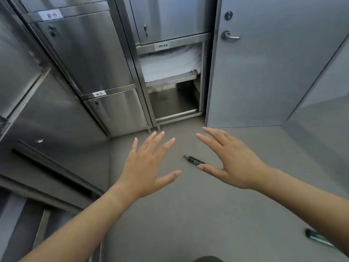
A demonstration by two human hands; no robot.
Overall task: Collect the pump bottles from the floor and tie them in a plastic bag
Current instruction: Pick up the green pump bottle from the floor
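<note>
Grey floor (188, 208), steel cabinets (105, 63) behind. One dark bottle (194, 160) lies flat between the hands, one end hidden behind the thumb of the right hand (236, 163). Left hand (145, 167) alongside; all fingers (157, 142) spread wide, holding nothing, probably poised to grab. Second bottle (319, 239) lies lower right, well apart.

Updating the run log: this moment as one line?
left hand: open, empty | right hand: open, near dark bottle on floor | second bottle: floor, lower right | bag: not seen
</note>
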